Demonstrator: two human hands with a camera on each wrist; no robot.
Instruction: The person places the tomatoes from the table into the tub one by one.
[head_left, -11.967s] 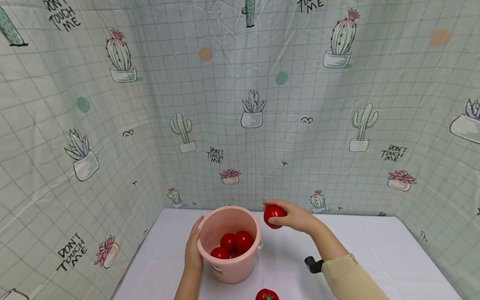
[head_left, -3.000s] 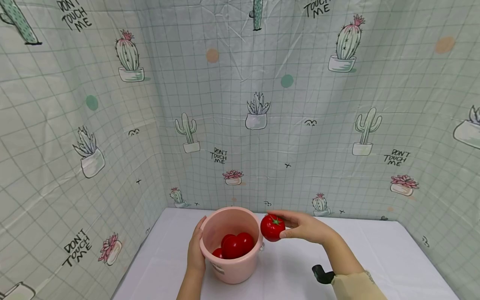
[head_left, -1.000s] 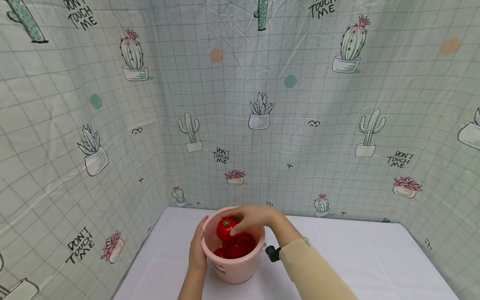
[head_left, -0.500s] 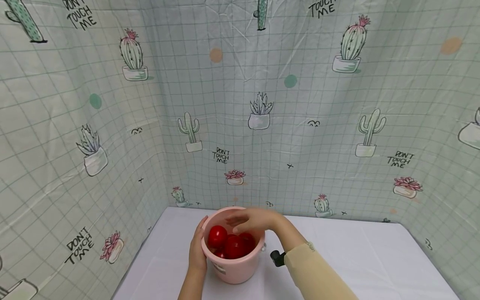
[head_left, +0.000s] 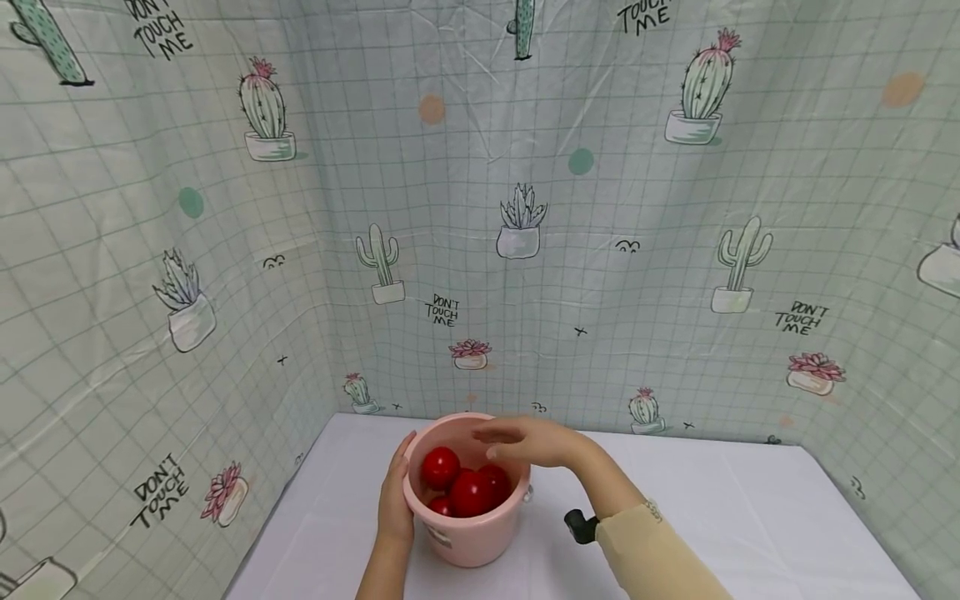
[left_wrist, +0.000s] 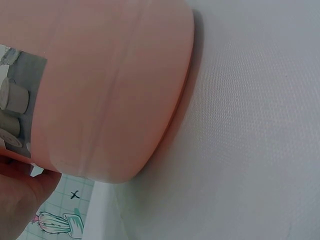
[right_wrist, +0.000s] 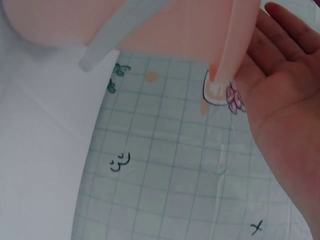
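A pink bucket point(head_left: 476, 542) stands on the white table, with several red tomatoes point(head_left: 471, 493) lying inside it. My left hand point(head_left: 394, 508) holds the bucket's left side, fingers curved along the outer wall at the rim. The left wrist view shows that hand point(left_wrist: 22, 197) beside the bucket's lower wall point(left_wrist: 125, 90). Above the right part of the opening is my right hand point(head_left: 532, 442), its fingers extended and holding nothing. Seen from the right wrist, the palm point(right_wrist: 285, 100) is bare and the fingers overlap the bucket's rim.
The white table point(head_left: 720, 517) runs back to a hanging cloth point(head_left: 585, 275) printed with cacti, which also covers both sides. A pale bucket handle point(right_wrist: 120, 32) hangs along the bucket's side. A black wrist device point(head_left: 581, 527) sits at the right sleeve.
My right hand brought a tomato from the bucket's right side over the opening, released it inside, and drew back rightward. A tomato seen earlier at the table's front is out of view. The left hand stayed.
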